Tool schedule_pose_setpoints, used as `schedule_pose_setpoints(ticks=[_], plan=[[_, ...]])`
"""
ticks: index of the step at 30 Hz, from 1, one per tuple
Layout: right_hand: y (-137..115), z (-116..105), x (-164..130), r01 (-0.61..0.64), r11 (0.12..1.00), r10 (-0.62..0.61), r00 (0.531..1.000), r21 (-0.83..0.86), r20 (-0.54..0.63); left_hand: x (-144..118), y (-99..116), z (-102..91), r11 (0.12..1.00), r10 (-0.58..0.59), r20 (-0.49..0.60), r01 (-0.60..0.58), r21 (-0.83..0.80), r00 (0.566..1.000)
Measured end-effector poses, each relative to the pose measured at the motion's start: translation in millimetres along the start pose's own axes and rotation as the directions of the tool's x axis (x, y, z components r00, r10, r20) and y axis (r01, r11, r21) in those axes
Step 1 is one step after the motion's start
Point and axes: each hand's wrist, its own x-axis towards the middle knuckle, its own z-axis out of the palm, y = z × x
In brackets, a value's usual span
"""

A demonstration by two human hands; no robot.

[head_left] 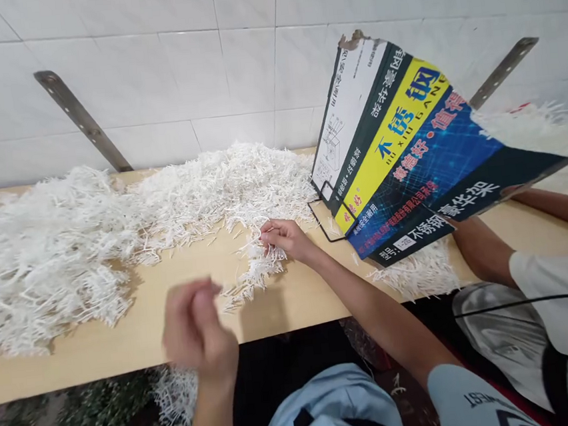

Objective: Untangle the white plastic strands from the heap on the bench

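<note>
My right hand (pixel 285 241) is over a small heap of thin white strips (pixel 259 272), its fingertips pinched together on some of them. Slightly blurred, my left hand (pixel 197 328) is raised above the table's front edge with its fingers curled and the thumb against them. Whatever it holds, if anything, cannot be made out. A larger pile of the same white strips (pixel 231 184) lies behind my right hand, along the wall. To the left, a thick mound of strips (pixel 42 263) covers much of the table (pixel 175 330).
A printed cardboard sheet (pixel 399 155) stands tilted to the right, with a thin black wire frame (pixel 326 225) at its foot. Beyond it, a co-worker's arm (pixel 483 247) reaches behind the cardboard. Metal brackets (pixel 81 118) meet the tiled wall. Green plants (pixel 97 418) sit below the table.
</note>
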Motion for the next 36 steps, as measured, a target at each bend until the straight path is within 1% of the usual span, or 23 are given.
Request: schedule_pose_setpoints(ticks=[1,2,3,4,5,7,10,12,15,19,21,23,24,26,27,28,29,31,32,33,34,35,36], plan=[[0,1,0,-0.004,1.000,0.004,1.000,-0.009,-0.002,5,-6,3.4,0.998,0.030,0.021,-0.031,0.059,0.999],[-1,2,0,-0.014,1.000,0.014,1.000,-0.020,0.001,12,-13,7.6,0.992,0.049,0.072,-0.057,0.112,0.996],[-2,3,0,-0.026,0.999,0.026,1.000,-0.031,0.007,20,-22,11.8,0.986,0.049,0.143,-0.070,0.149,0.988],[-3,5,-1,-0.035,0.998,0.036,0.999,-0.044,0.013,26,-31,15.5,0.986,0.011,0.257,-0.052,0.156,0.966],[-4,6,-2,-0.041,0.998,0.042,0.999,-0.056,0.020,30,-40,18.4,0.990,-0.013,0.291,-0.027,0.135,0.957],[-6,8,-4,-0.036,0.998,0.038,0.999,-0.056,0.036,32,-55,21.9,0.994,-0.104,0.340,0.087,0.065,0.935],[-6,9,-5,-0.004,1.000,0.004,0.999,-0.011,0.039,22,-63,23.2,0.970,-0.230,0.396,0.243,0.017,0.889],[-5,8,-5,0.017,1.000,-0.017,1.000,0.012,0.016,15,-61,22.5,0.964,-0.260,0.389,0.260,0.054,0.884],[-7,6,-4,0.016,0.997,-0.015,1.000,0.081,-0.008,12,-54,17.9,0.950,-0.304,0.335,0.258,0.175,0.892],[-12,4,-4,-0.030,0.965,0.033,0.999,0.259,-0.009,14,-45,6.5,0.890,-0.388,0.301,0.270,0.367,0.871],[-15,2,-5,-0.024,0.956,0.031,0.999,0.292,-0.020,13,-41,0.8,0.874,-0.395,0.320,0.245,0.420,0.861],[-21,-2,-7,-0.012,0.973,0.012,1.000,0.231,0.003,11,-34,-4.0,0.887,-0.385,0.367,0.230,0.401,0.846],[-24,-5,-9,-0.005,0.989,-0.001,0.999,0.151,0.041,11,-30,-6.2,0.898,-0.384,0.394,0.237,0.372,0.835],[-34,-9,-14,0.039,0.995,-0.024,0.987,-0.094,0.159,10,-21,-10.6,0.909,-0.397,0.438,0.280,0.308,0.807],[-40,-10,-19,0.081,0.966,-0.027,0.976,-0.245,0.217,9,-15,-12.9,0.909,-0.409,0.455,0.308,0.281,0.791],[-47,-8,-25,0.133,0.907,-0.028,0.966,-0.399,0.257,7,-10,-15.2,0.906,-0.422,0.475,0.335,0.259,0.772],[-54,-4,-34,0.184,0.822,-0.034,0.960,-0.539,0.276,4,-6,-17.7,0.900,-0.435,0.503,0.363,0.240,0.747],[-66,10,-57,0.259,0.588,-0.088,0.962,-0.766,0.258,-10,0,-23.0,0.872,-0.481,0.552,0.438,0.219,0.682],[-71,20,-72,0.295,0.479,-0.137,0.955,-0.827,0.262,-20,2,-26.0,0.841,-0.525,0.558,0.493,0.224,0.643],[-74,30,-87,0.337,0.392,-0.196,0.940,-0.856,0.280,-32,2,-29.3,0.794,-0.588,0.534,0.559,0.238,0.608],[-76,41,-103,0.389,0.330,-0.238,0.916,-0.860,0.323,-45,1,-32.9,0.731,-0.665,0.483,0.626,0.270,0.569],[-75,51,-118,0.450,0.301,-0.258,0.887,-0.841,0.383,-58,-1,-36.8,0.685,-0.719,0.415,0.667,0.292,0.557],[-73,59,-132,0.519,0.305,-0.239,0.853,-0.799,0.464,-70,-3,-40.8,0.660,-0.746,0.377,0.683,0.311,0.549]])
